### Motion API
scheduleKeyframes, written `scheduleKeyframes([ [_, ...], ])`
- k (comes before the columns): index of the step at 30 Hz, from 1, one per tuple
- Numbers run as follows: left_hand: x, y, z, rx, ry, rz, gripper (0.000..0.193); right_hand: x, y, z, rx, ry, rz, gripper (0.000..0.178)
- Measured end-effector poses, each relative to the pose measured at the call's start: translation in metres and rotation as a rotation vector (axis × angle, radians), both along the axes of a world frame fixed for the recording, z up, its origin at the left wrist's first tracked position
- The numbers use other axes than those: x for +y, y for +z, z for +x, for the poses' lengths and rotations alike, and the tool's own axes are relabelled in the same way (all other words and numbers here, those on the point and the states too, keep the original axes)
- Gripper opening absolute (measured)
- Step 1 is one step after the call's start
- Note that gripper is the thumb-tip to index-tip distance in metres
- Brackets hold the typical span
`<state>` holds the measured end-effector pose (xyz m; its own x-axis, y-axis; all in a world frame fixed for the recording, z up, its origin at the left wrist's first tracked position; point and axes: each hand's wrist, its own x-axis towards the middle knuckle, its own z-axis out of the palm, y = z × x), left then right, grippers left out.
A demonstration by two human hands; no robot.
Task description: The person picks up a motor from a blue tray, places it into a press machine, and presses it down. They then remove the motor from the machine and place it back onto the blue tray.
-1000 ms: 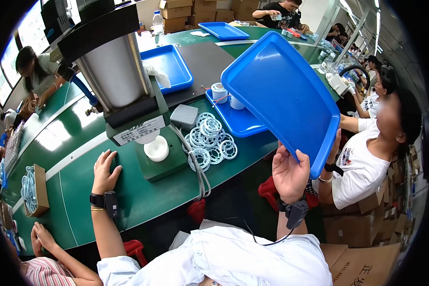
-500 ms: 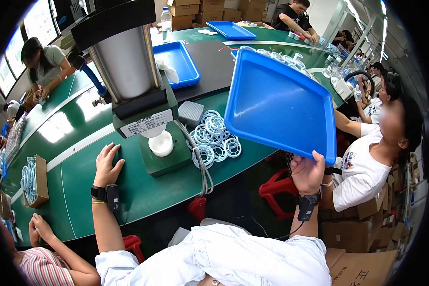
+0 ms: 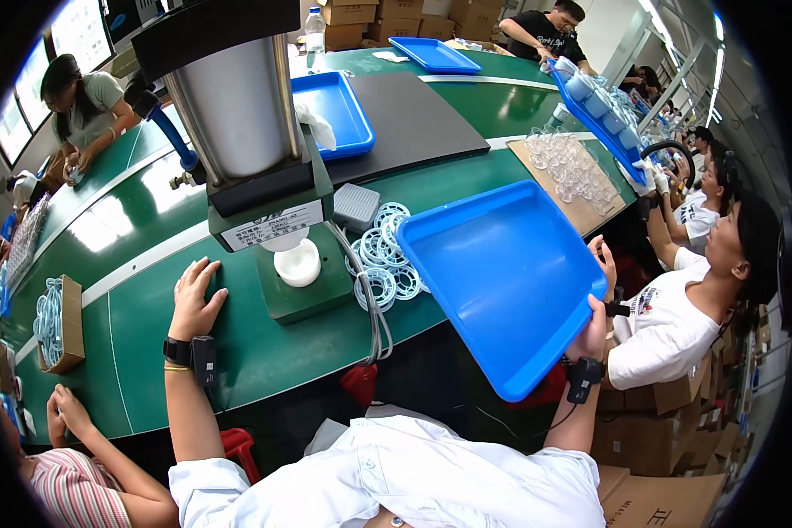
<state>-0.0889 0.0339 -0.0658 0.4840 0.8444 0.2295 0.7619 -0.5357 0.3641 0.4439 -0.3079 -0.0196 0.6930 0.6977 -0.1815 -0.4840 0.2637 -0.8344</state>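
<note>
My left hand lies flat on the green table with its fingers spread, holding nothing. It rests to the left of a bench press, whose base carries a white round cup-shaped fixture. My right hand grips the right rim of a blue plastic tray, which has nothing in it. The tray is held tilted over the table's front edge and covers part of a pile of light blue plastic rings. A co-worker's bare fingers are close to the tray's right corner.
Clear plastic pieces lie on a cardboard sheet beyond the tray. A second blue tray of pale cups is held tilted at the right by a gloved hand. Grey cables hang beside the press; a carton of rings stands left.
My right hand has lowered the blue tray toward me and turned it flatter. The tray of pale cups has moved up and right, uncovering the clear pieces. My left hand is almost still.
</note>
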Motion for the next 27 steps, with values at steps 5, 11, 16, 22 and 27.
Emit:
scheduleKeyframes([
  [5,-0.003,0.004,-0.002,0.027,0.02,0.0,0.051,0.045,-0.031,0.04,-0.006,0.038,-0.062,0.035],
  [11,-0.006,0.012,0.006,0.023,0.036,-0.02,0.05,0.083,-0.054,0.114,-0.104,0.285,-0.022,0.04],
  [16,-0.007,0.011,0.0,0.017,0.041,0.005,0.049,0.134,-0.043,0.088,-0.242,0.034,-0.293,0.044],
  [22,-0.008,0.006,-0.005,-0.005,0.019,0.054,0.049,0.134,-0.06,0.091,-0.457,0.112,-0.332,0.077],
  [27,-0.012,0.007,0.004,-0.062,0.038,0.04,0.047,0.125,-0.074,0.089,-0.552,0.127,-0.32,0.068],
])
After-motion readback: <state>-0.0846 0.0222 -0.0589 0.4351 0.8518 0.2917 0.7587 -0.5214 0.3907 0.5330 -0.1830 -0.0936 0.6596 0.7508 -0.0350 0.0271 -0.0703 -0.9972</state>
